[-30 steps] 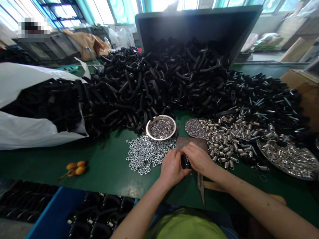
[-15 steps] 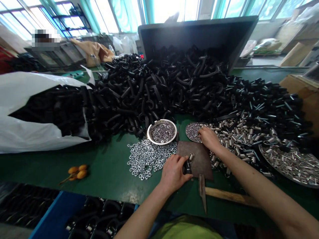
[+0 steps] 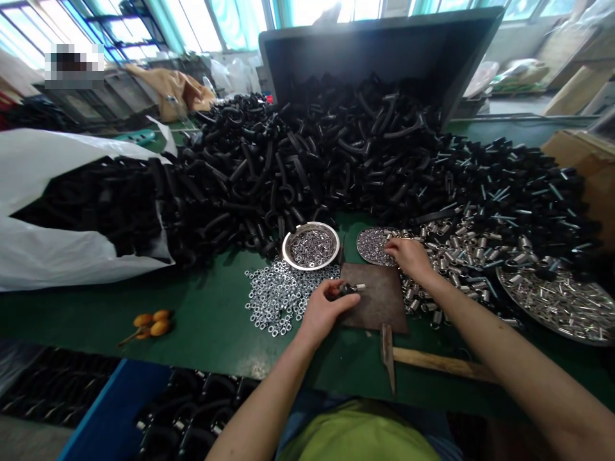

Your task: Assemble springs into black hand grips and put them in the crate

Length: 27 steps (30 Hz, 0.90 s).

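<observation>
My left hand (image 3: 325, 308) is closed around a black plastic part (image 3: 346, 290), above the left side of a dark metal plate (image 3: 377, 301). A metal coil spring (image 3: 359, 287) sticks out of that part to the right. My right hand (image 3: 408, 255) pinches at the right edge of a small dish (image 3: 369, 246) full of tiny metal pieces; whatever is between its fingertips is too small to make out. A round steel bowl (image 3: 287, 251) of small metal pins stands left of the dish. Loose nuts (image 3: 273, 301) lie spread in front of the bowl.
A hammer (image 3: 432, 360) lies before the plate. Springs (image 3: 446, 256) and a tray of metal pins (image 3: 557, 307) are at the right. Black handles (image 3: 298, 160) pile up behind, spilling from a grey bin (image 3: 384, 48). Orange fruits (image 3: 156, 323) lie left, near a white sack (image 3: 72, 256).
My left hand has lifted and turned the black part, so the spring now points right instead of upward. My right hand stays at the small dish. The camera view has shifted slightly.
</observation>
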Motion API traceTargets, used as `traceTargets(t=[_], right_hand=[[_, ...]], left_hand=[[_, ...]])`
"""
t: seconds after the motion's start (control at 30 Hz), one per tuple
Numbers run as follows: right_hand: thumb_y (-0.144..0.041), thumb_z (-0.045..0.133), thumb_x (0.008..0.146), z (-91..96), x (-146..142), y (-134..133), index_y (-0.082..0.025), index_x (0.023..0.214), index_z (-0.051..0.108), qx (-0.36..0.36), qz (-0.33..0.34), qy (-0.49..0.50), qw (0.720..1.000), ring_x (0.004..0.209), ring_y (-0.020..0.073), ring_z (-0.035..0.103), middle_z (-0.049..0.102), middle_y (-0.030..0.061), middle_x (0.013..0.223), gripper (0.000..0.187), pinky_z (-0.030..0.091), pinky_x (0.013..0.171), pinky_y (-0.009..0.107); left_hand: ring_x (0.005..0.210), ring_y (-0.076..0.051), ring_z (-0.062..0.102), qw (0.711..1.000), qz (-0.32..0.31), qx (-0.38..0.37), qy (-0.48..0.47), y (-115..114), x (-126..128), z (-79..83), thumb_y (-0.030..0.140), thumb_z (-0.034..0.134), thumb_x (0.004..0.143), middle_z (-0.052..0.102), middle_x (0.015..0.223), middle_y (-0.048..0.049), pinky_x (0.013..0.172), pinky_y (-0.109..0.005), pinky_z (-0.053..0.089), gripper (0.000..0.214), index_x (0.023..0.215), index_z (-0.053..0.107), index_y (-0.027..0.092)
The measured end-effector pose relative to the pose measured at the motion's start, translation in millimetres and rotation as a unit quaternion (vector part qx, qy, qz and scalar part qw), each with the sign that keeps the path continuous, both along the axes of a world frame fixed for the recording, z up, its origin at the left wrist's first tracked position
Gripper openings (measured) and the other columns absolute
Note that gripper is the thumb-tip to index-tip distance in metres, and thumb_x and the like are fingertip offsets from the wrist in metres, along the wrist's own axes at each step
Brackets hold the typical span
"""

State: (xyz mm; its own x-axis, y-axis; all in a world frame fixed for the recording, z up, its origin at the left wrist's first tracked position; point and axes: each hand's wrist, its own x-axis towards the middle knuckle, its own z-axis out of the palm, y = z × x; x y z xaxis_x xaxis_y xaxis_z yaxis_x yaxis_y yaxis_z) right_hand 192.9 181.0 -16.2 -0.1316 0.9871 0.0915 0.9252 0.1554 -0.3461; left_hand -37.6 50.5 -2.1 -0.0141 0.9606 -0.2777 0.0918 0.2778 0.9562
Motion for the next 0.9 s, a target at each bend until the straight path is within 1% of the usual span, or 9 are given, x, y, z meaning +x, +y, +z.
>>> traceTargets(t=[0.07, 0.23, 0.37, 0.4, 0.43, 0.5, 0.6, 0.7, 0.9], right_hand=[[-0.023, 0.056, 0.080, 1.2, 2, 1, -0.019, 0.081, 0.069, -0.005, -0.002, 0.034, 0.999, 0.084, 0.0214, 0.063, 0.071, 0.0057, 0.085, 0.013, 0.040, 0.076, 0.030], [-0.023, 0.054, 0.079, 16.3, -3, -11, -0.017, 0.083, 0.068, -0.031, -0.011, 0.140, 0.990, 0.067, 0.0182, 0.063, 0.070, 0.0051, 0.076, 0.016, 0.046, 0.069, 0.031], [-0.030, 0.054, 0.080, 34.1, -23, -59, -0.019, 0.093, 0.063, -0.080, 0.035, 0.263, 0.961, 0.063, 0.0150, 0.064, 0.071, 0.0026, 0.082, 0.019, 0.050, 0.062, 0.029], [-0.031, 0.057, 0.079, 37.3, -30, -75, -0.020, 0.095, 0.061, -0.097, 0.049, 0.346, 0.932, 0.068, 0.0163, 0.065, 0.070, 0.0036, 0.085, 0.020, 0.051, 0.063, 0.030], [-0.033, 0.058, 0.079, 39.6, -37, -90, -0.020, 0.092, 0.060, -0.111, 0.047, 0.400, 0.908, 0.069, 0.0171, 0.065, 0.070, 0.0033, 0.083, 0.018, 0.051, 0.064, 0.030], [-0.032, 0.059, 0.080, 41.7, -48, -114, -0.021, 0.084, 0.061, -0.110, 0.048, 0.424, 0.898, 0.068, 0.0173, 0.065, 0.069, 0.0018, 0.076, 0.012, 0.050, 0.064, 0.030], [-0.026, 0.056, 0.083, 41.4, -57, -133, -0.023, 0.081, 0.063, -0.071, 0.067, 0.353, 0.930, 0.067, 0.0157, 0.062, 0.066, -0.0003, 0.071, 0.008, 0.047, 0.066, 0.029], [-0.019, 0.054, 0.084, 41.6, -59, -134, -0.022, 0.079, 0.062, -0.018, 0.108, 0.305, 0.946, 0.076, 0.0164, 0.060, 0.064, 0.0011, 0.078, 0.010, 0.045, 0.072, 0.029], [-0.016, 0.054, 0.083, 44.1, -62, -129, -0.020, 0.077, 0.060, 0.014, 0.139, 0.302, 0.943, 0.081, 0.0166, 0.056, 0.059, 0.0028, 0.082, 0.010, 0.043, 0.074, 0.030]], left_hand=[[0.075, -0.017, 0.059, 0.987, 0.024, -0.081, -0.139, -1, -2, 2.1, 0.048, 0.070, 0.067, 0.062, 0.085, -0.0049, 0.062, -0.026, 0.048, 0.048, 0.101, 0.061, 0.017], [0.064, -0.013, 0.059, 0.898, 0.078, -0.198, -0.384, -10, -3, 2.8, 0.049, 0.064, 0.074, 0.060, 0.074, -0.0038, 0.055, -0.024, 0.051, 0.038, 0.089, 0.060, 0.014], [0.059, -0.012, 0.059, 0.844, 0.093, -0.231, -0.475, -17, 0, 9.0, 0.047, 0.059, 0.079, 0.061, 0.072, -0.0041, 0.054, -0.025, 0.053, 0.037, 0.091, 0.058, 0.012], [0.058, -0.012, 0.059, 0.836, 0.094, -0.236, -0.487, -18, 1, 10.9, 0.047, 0.058, 0.080, 0.061, 0.071, -0.0043, 0.054, -0.025, 0.053, 0.037, 0.092, 0.058, 0.012], [0.057, -0.011, 0.059, 0.829, 0.093, -0.238, -0.497, -19, 2, 12.7, 0.046, 0.058, 0.081, 0.061, 0.071, -0.0046, 0.053, -0.025, 0.053, 0.036, 0.092, 0.058, 0.011], [0.056, -0.011, 0.059, 0.819, 0.086, -0.242, -0.513, -21, 4, 15.1, 0.044, 0.057, 0.082, 0.062, 0.072, -0.0054, 0.051, -0.023, 0.052, 0.035, 0.091, 0.059, 0.010], [0.057, -0.011, 0.059, 0.813, 0.075, -0.245, -0.524, -24, 7, 16.7, 0.043, 0.056, 0.083, 0.063, 0.072, -0.0056, 0.050, -0.022, 0.052, 0.034, 0.090, 0.060, 0.010], [0.057, -0.011, 0.060, 0.810, 0.068, -0.246, -0.529, -25, 10, 17.3, 0.043, 0.055, 0.084, 0.063, 0.073, -0.0052, 0.051, -0.022, 0.052, 0.033, 0.091, 0.060, 0.011], [0.058, -0.011, 0.060, 0.811, 0.047, -0.230, -0.536, -26, 12, 16.0, 0.043, 0.053, 0.085, 0.062, 0.074, -0.0054, 0.051, -0.022, 0.052, 0.035, 0.093, 0.059, 0.010]])
